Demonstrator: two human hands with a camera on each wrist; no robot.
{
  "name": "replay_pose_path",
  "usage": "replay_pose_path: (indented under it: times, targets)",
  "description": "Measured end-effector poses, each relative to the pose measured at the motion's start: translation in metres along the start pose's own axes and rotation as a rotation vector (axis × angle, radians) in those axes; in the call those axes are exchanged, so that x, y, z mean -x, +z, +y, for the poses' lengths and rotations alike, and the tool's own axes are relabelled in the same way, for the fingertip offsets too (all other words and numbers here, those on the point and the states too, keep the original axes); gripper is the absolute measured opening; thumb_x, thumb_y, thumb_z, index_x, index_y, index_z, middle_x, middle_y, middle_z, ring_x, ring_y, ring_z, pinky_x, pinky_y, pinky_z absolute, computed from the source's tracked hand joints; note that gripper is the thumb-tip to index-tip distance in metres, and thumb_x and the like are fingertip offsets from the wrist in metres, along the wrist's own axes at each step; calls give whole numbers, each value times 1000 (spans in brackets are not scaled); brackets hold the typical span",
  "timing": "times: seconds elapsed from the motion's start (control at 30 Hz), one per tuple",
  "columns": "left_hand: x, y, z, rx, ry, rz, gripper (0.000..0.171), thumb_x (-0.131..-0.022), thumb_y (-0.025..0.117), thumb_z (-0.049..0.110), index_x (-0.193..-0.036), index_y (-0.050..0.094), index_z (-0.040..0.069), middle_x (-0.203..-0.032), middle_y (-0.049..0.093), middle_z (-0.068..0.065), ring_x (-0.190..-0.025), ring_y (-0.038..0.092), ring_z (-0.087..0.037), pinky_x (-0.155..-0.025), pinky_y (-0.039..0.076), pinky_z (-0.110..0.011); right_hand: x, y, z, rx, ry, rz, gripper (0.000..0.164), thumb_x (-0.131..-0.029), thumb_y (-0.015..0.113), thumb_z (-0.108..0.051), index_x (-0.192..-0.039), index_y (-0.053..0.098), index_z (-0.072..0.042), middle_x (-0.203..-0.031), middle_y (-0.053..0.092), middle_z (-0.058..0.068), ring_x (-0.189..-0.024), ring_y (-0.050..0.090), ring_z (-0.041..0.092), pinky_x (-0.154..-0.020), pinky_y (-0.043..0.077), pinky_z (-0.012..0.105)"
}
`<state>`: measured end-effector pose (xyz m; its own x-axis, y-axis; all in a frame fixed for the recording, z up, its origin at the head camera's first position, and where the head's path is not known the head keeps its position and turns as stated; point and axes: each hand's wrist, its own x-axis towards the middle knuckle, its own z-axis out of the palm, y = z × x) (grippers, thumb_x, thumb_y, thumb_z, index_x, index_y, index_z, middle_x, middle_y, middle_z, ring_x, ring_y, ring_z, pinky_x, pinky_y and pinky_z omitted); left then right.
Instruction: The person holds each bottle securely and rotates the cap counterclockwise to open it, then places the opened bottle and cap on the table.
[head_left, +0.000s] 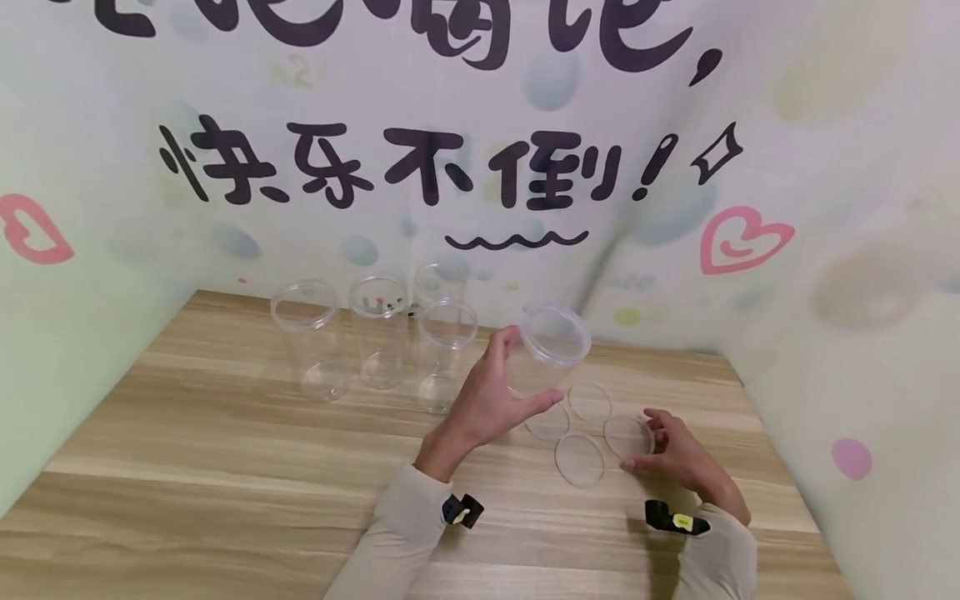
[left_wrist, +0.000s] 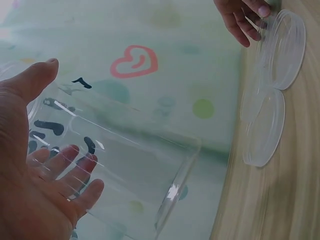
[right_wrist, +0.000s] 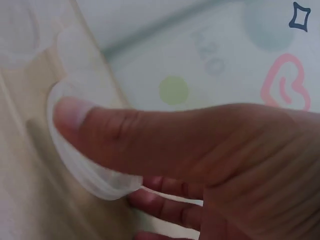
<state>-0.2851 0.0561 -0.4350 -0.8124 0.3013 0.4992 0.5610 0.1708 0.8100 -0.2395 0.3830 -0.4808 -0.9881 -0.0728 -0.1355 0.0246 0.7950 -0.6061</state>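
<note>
My left hand (head_left: pixel 483 408) grips a clear plastic cup (head_left: pixel 546 362), thumb on one side and fingers on the other. It is held above the table, rim up in the head view; the left wrist view shows the fingers through the cup's clear wall (left_wrist: pixel 135 145). On the table at the right, my right hand (head_left: pixel 682 454) holds a round clear lid (head_left: pixel 627 438) by its edge. From the right wrist, the thumb overlaps that lid (right_wrist: pixel 92 172), and the fingertips are at its far edge. More lids, including a near one (head_left: pixel 579 460), lie flat beside it.
Several tall clear cups, one of them at the far left (head_left: pixel 305 346), stand upright toward the back left of the wooden table (head_left: pixel 225 467). A printed white backdrop (head_left: pixel 360 233) rises right behind the table, and side walls stand at left and right.
</note>
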Motion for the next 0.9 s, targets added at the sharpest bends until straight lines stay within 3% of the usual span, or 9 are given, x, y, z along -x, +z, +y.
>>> replay_pose_path:
  times: [0.17,0.37,0.47,0.57,0.67,0.77,0.9]
  targets:
    - [1,-3,1,-1,-2,-42,84,-76,85,30,-139,34,8,-131,54,-10,-124,52,-25,-107,42,-48,7,-13,-15,-2,37,44,81,-89,75,-27,-145,32,11,-139,42,36,-119,51,49,-91,50,54]
    - [2,-3,5,-83,5,-84,83,-78,83,35,-139,34,10,-124,56,-10,-118,54,-23,-100,47,-43,17,-27,-44,18,30,192,72,-98,57,-45,-147,35,3,-145,43,29,-124,51,47,-91,49,58]
    - [2,-2,6,-124,10,-101,83,-78,83,36,-140,35,9,-124,57,-9,-117,55,-23,-96,49,-41,22,-30,-62,37,-48,286,64,-100,56,-42,-145,40,1,-142,47,24,-119,55,40,-89,50,49]
    - [2,0,7,-153,19,-122,84,-77,83,36,-140,36,9,-124,58,-8,-118,56,-23,-95,50,-40,27,-29,-80,48,-144,392,53,-99,60,-33,-141,48,-3,-136,54,18,-108,58,16,-82,47,27]
    - [3,2,8,-195,34,-140,84,-76,83,37,-141,37,9,-124,59,-7,-117,58,-23,-94,51,-39,31,-26,-99,38,-237,495,46,-98,63,-26,-138,53,-5,-128,59,13,-96,52,-5,-75,40,15]
    - [4,5,8,-262,60,-155,85,-75,84,39,-140,39,7,-123,60,-7,-114,59,-23,-93,51,-38,35,-23,-115,0,-324,544,42,-98,62,-22,-136,55,-5,-122,61,13,-91,49,-12,-72,39,14]
    - [5,8,7,-347,103,-174,87,-74,85,41,-139,41,4,-123,60,-6,-110,60,-22,-92,51,-37,38,-18,-129,-21,-391,530,46,-97,63,-24,-138,53,-7,-122,59,13,-89,52,-6,-69,39,18]
